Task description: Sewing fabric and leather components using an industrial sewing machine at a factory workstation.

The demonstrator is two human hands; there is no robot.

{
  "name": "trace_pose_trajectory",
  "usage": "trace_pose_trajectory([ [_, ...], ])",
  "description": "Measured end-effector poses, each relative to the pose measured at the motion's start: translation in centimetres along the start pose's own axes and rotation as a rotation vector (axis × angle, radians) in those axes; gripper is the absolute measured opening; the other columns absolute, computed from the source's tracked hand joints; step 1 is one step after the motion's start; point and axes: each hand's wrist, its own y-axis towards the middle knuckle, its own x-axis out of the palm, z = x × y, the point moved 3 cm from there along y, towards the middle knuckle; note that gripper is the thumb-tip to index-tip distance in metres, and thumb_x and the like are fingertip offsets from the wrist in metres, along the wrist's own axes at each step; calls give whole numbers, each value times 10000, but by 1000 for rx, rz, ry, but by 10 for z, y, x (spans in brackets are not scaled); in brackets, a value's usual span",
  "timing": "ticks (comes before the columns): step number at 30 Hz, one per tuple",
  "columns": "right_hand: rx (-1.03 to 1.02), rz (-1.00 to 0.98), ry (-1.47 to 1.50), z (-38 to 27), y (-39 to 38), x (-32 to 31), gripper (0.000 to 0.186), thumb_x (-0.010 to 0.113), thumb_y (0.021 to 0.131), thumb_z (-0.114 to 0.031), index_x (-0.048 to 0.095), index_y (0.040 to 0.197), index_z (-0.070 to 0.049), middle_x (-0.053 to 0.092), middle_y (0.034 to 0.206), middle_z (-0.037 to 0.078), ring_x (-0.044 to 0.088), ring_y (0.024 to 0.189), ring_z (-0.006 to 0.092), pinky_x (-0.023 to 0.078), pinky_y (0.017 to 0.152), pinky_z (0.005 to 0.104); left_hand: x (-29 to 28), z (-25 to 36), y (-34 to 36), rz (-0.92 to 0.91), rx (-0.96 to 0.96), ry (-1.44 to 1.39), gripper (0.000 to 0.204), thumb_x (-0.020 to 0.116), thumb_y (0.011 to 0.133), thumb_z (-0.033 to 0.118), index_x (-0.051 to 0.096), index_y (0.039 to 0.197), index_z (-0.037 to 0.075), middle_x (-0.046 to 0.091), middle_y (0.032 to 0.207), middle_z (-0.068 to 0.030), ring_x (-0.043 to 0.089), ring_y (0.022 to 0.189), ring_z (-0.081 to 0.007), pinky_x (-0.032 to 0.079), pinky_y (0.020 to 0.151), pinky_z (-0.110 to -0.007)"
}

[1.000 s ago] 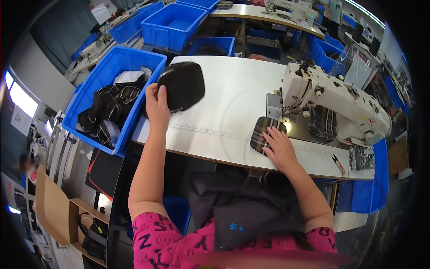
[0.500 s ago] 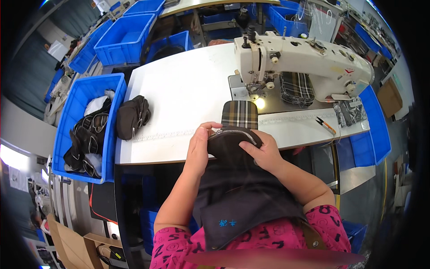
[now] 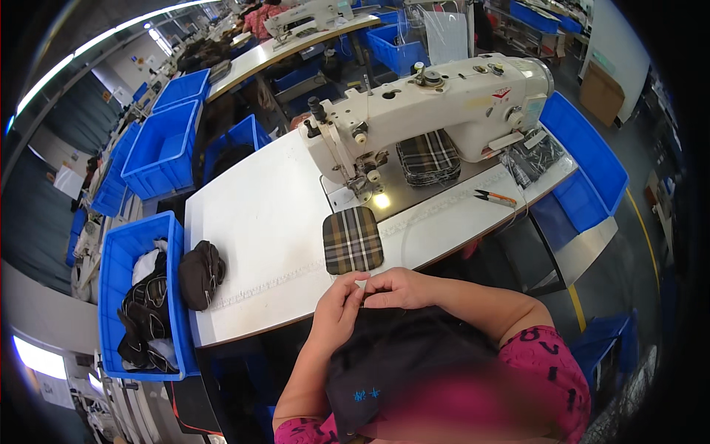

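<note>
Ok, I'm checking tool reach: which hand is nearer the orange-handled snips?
Right. The right hand is left of and below the orange-handled snips in the view; the left hand is beside it, farther left.

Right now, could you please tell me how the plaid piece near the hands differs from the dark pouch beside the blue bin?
The plaid piece is checked in brown, black and white, while the dark pouch is plain dark brown. The plaid piece lies flat; the dark pouch bulges. Both rest on the white tabletop.
</note>
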Motion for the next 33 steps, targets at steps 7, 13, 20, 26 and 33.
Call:
trace_pose_trajectory([
  [7, -50, -44, -169, 5, 3, 2, 277, 691, 1015, -314, 669, 975, -40, 617, 803, -4, 528, 747, 92, 465, 692, 299, -4, -14, -8, 82, 3, -200, 193, 582, 1049, 62, 591, 1242, 51, 563, 811, 16, 488, 738, -75, 418, 704, -235],
  [13, 53, -28, -42, 18, -10, 11, 357, 669, 1015, -393, 630, 873, -67, 560, 733, 6, 503, 706, 116, 448, 678, 311, -24, -28, -9, 178, -9, -360, 138, 564, 1069, 93, 586, 1200, 59, 557, 872, 53, 482, 813, -36, 398, 712, -214],
  [20, -7, 61, -111, 18, -4, 17, 391, 702, 982, -404, 608, 861, -44, 570, 716, 76, 536, 689, 153, 464, 665, 342, 0, -1, -10, 82, 3, 366, 210, 604, 1029, 211, 699, 1188, 110, 731, 916, -125, 697, 853, -335, 537, 762, -406],
  [26, -42, 117, -243, 13, -4, 16, 398, 719, 959, -413, 619, 854, -42, 603, 740, 123, 561, 686, 229, 479, 677, 363, 3, -19, -11, 211, 24, 84, 153, 657, 1015, 120, 696, 1156, 79, 725, 831, -123, 693, 712, -223, 514, 650, -323],
  [33, 92, 110, 32, 32, -13, 22, 358, 735, 964, -349, 626, 857, -26, 581, 722, 89, 544, 692, 149, 470, 670, 331, -9, -16, 10, 366, -28, -197, 110, 653, 1025, 113, 685, 1096, 35, 619, 798, 7, 528, 731, -71, 446, 688, -234],
])
